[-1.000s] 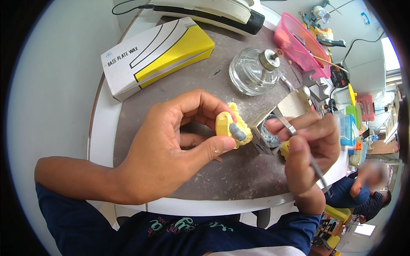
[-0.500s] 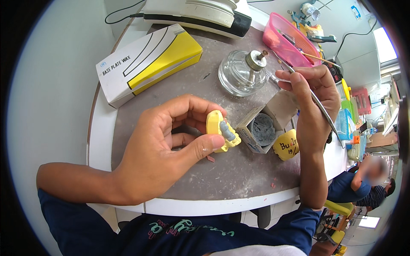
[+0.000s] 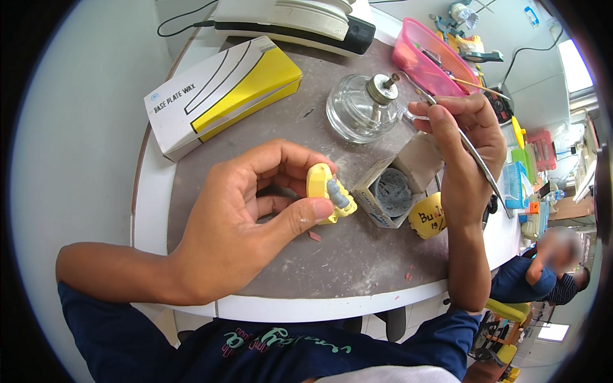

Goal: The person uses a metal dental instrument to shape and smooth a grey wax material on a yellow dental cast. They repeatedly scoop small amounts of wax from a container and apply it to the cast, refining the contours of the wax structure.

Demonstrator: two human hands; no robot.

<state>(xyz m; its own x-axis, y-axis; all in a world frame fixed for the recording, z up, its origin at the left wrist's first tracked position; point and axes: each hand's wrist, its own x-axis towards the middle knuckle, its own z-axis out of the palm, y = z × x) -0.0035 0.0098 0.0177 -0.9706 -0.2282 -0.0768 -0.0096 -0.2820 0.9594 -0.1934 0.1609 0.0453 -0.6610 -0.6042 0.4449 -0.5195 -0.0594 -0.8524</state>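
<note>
Between the thumb and fingers of my left hand (image 3: 249, 217) is a yellow dental cast (image 3: 318, 182), with grey-blue wax (image 3: 336, 194) over some of its teeth. My right hand (image 3: 469, 137) grips a slim metal wax carving tool (image 3: 474, 152) like a pen; its tip is close to the burner. A glass spirit burner (image 3: 361, 115) with a metal wick holder stands beyond both hands; I cannot make out a flame. Below it an opened small box (image 3: 383, 207) holds grey-blue wax (image 3: 393, 191). A second yellow cast (image 3: 426, 217) with handwriting lies beside my right wrist.
A white and yellow wax box (image 3: 223, 96) lies at the far left. Behind it sits a white device (image 3: 294, 29) with a cord. A pink basket (image 3: 408, 48) of tools stands at the far right. Pink scraps dot the brown tabletop (image 3: 357, 268). Another person (image 3: 530, 274) sits at right.
My right hand and the carving tool have shifted slightly up and left, bringing the tip nearer the burner's wick. The cast in my left hand has moved a little left.
</note>
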